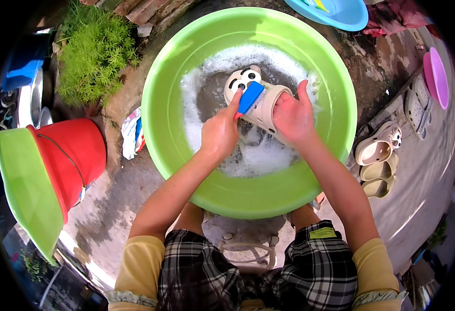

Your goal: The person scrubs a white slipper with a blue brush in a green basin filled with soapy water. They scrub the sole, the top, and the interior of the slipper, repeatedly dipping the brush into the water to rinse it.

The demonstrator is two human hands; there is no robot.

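My left hand [220, 133] is closed round a small blue scrubbing brush [250, 97], its index finger stretched along the blue back. The brush's bristles touch the upper side of a cream clog [262, 111] decorated with cartoon eyes. My right hand [294, 117] has its fingers tucked into the clog's foot opening and holds it up, tilted, with the thumb sticking out; the fingertips are hidden inside. Beneath both hands stands a large green basin [341, 111] with cloudy water and white suds [261, 158].
Left of the basin are a red bucket [85, 150], a pale green basin [25, 181] and a crumpled packet [130, 133]. A beige clog [375, 149], more footwear [380, 179], a grey clog [416, 109] and a pink basin [436, 78] lie right. A blue basin [341, 13] stands at the back.
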